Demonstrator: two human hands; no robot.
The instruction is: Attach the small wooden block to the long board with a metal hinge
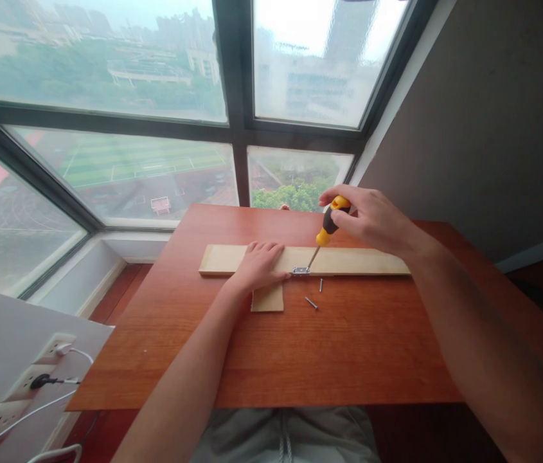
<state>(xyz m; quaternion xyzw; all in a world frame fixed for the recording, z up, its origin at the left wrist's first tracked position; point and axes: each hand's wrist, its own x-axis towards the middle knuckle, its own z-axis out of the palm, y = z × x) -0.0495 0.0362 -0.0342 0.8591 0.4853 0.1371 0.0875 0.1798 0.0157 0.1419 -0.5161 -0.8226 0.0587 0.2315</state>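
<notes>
A pale wooden board (218,259) lies crosswise on a reddish-brown bench (338,360), with a small metal fitting (301,271) at the board's near edge. The left hand (260,265) rests flat on the board, fingers extended and pinching nothing, thumb close to the fitting. The right hand (371,215), above the board, has its grip wrapped around the yellow-and-black handle of a screwdriver (331,218); the shaft slants down to the fitting's right end. That slant could let the tip slip, scratching the board or skidding toward the left thumb. With one palm holding the board, hard twisting might swivel it, and the fitting could creep out of line, as no finger visibly clamps it. Two loose screws (311,303) lie just in front of the board, where a knock could roll them away. A tan flat piece (267,299) juts from the board's near side; whether it reaches underneath is hidden.
</notes>
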